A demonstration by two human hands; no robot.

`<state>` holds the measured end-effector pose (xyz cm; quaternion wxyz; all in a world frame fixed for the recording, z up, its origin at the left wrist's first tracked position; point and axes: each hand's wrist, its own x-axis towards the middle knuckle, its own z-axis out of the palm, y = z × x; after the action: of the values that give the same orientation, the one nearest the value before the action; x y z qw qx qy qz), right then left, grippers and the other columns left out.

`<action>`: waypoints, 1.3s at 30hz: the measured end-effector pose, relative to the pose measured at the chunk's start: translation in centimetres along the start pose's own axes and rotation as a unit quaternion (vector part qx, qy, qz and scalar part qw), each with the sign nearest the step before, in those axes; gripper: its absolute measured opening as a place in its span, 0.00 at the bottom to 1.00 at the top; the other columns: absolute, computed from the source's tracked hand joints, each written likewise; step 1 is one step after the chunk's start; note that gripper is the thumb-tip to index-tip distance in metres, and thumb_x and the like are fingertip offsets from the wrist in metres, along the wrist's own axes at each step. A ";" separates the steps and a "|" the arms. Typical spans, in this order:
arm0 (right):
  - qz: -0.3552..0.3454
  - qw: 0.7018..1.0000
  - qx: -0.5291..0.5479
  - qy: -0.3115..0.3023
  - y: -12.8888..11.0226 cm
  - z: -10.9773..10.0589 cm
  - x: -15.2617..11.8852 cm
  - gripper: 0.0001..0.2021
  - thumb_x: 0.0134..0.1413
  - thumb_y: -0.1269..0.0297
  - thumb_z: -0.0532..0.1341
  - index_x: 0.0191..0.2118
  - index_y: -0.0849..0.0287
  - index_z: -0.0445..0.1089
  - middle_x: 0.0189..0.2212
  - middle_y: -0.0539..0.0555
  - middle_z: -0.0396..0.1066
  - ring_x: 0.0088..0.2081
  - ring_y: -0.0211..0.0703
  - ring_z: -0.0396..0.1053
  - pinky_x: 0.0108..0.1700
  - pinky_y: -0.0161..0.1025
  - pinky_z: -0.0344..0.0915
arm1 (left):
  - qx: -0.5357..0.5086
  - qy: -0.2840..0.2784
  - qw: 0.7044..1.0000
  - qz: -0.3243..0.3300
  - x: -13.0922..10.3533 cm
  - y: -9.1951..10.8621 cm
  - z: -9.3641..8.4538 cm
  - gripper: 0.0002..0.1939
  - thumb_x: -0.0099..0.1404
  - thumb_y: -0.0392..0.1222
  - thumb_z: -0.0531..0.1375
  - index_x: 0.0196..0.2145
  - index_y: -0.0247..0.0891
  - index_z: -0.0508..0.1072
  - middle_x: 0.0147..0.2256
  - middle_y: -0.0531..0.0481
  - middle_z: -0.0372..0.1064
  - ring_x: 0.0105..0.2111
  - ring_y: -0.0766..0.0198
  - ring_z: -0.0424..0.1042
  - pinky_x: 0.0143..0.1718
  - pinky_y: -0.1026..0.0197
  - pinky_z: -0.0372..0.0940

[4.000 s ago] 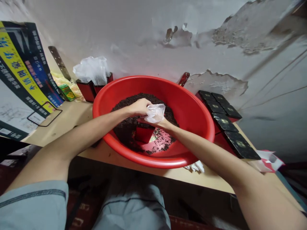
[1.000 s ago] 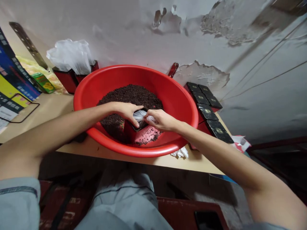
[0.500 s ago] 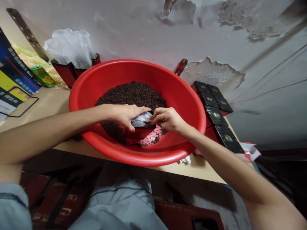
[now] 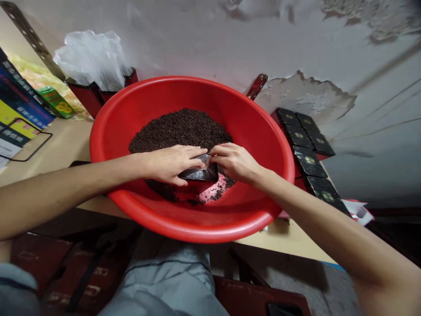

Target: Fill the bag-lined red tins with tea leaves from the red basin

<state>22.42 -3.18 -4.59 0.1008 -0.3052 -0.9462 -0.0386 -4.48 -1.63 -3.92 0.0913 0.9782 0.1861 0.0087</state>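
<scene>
In the red basin lies a heap of dark loose leaves that look like tea. A box with a black rim and red sides stands among them, lined with a clear plastic bag. My left hand grips the box from the left, thumb at the near edge, one finger pressing on the bag. At the box's right far corner, my right hand has its fingers pinched together on the bag; their tips are partly hidden. A pink scoop lies under the box's right side, sprinkled with leaves.
Several red boxes with black lids stand right of the basin. Behind it on the left, clear plastic bags fill open red boxes. A green packet and a black wire stand are at left. The peeling wall closes the back.
My left index finger has moved onto the bag, and the bag's bunched top now sits lower in the box. The view has shifted slightly. My right hand stays at the box's right side.
</scene>
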 end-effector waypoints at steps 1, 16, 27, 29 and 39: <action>0.000 1.000 -0.012 -0.004 -0.1 0.0 -0.3 0.17 0.61 0.77 0.57 0.46 0.58 0.81 0.46 0.58 0.80 0.48 0.49 0.71 0.55 0.49 0.64 | 0.010 0.018 1.000 0.004 0.0 0.2 0.0 0.30 0.63 0.46 0.68 0.62 0.42 0.69 0.72 0.37 0.53 0.71 0.42 0.52 0.68 0.45 0.51; 0.048 0.995 0.010 -0.088 -1.7 -2.3 0.4 0.18 0.60 0.76 0.57 0.47 0.59 0.83 0.41 0.61 0.81 0.41 0.48 0.72 0.42 0.43 0.64 | 0.006 -0.025 0.999 0.035 0.9 0.8 -1.5 0.24 0.66 0.45 0.62 0.59 0.43 0.73 0.64 0.44 0.69 0.61 0.48 0.65 0.63 0.50 0.54; 0.199 0.925 -0.025 -0.322 -3.5 -5.0 8.9 0.11 0.49 0.59 0.74 0.32 0.63 0.83 0.25 0.58 0.78 0.29 0.46 0.74 0.31 0.38 0.62 | 0.002 -0.077 0.994 -0.072 -1.3 2.0 -2.5 0.38 0.59 0.57 0.69 0.64 0.45 0.72 0.72 0.38 0.54 0.72 0.36 0.47 0.69 0.38 0.43; 0.211 0.923 -0.048 -0.317 -3.4 -4.4 9.5 0.12 0.47 0.59 0.75 0.33 0.63 0.84 0.26 0.60 0.78 0.31 0.48 0.75 0.34 0.39 0.65 | -0.035 -0.018 0.991 -0.128 -4.3 1.5 -3.9 0.39 0.61 0.61 0.67 0.66 0.48 0.69 0.74 0.43 0.49 0.73 0.36 0.44 0.70 0.37 0.41; 0.255 0.904 0.088 -0.333 1.7 -1.1 9.3 0.21 0.38 0.46 0.78 0.22 0.58 0.75 0.19 0.51 0.70 0.26 0.42 0.69 0.28 0.37 0.62 | -0.097 0.223 0.789 -0.564 -21.6 -1.0 -2.3 0.35 0.64 0.59 0.59 0.62 0.34 0.70 0.62 0.39 0.70 0.59 0.47 0.71 0.63 0.49 0.65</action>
<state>16.18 3.37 -1.53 -0.1869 -0.5214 -0.8139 0.1755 -25.05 -8.16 -1.49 0.1302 0.6566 0.7179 0.1912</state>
